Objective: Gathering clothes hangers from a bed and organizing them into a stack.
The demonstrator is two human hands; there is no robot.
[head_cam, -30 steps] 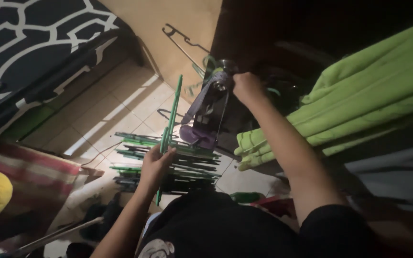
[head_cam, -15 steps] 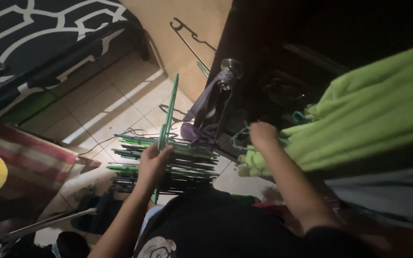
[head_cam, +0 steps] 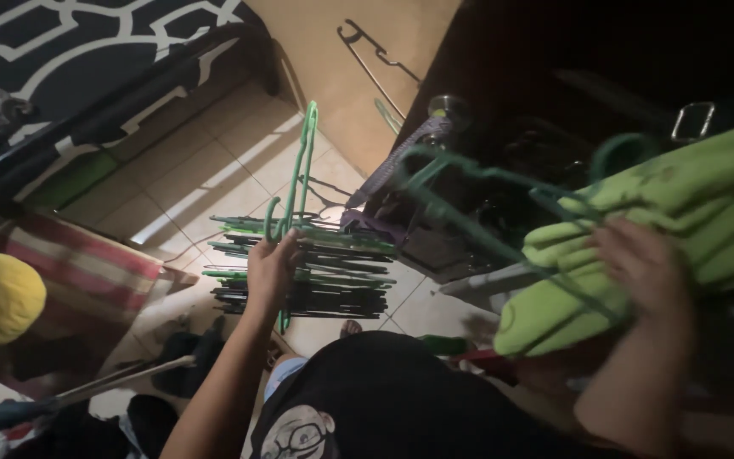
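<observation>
Hands among hangers
Left hand (head_cam: 270, 270) fingers clenched around a green hanger (head_cam: 302, 174); right hand (head_cam: 644, 270) fingers grasp green cloth (head_cam: 707, 208).

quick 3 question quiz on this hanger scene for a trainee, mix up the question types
1. True or false: the left hand grips a green hanger held upright.
2. What does the right hand rest on? A) a yellow cushion B) folded lime-green fabric C) the door knob
3. Fill in: the pile of hangers lies on the tiled ____.

Key
1. True. The fingers close round its lower part and the hanger stands on end above the hand.
2. B. The hand lies against the green fabric, with a second green hanger, blurred, just beside it.
3. floor.
</observation>
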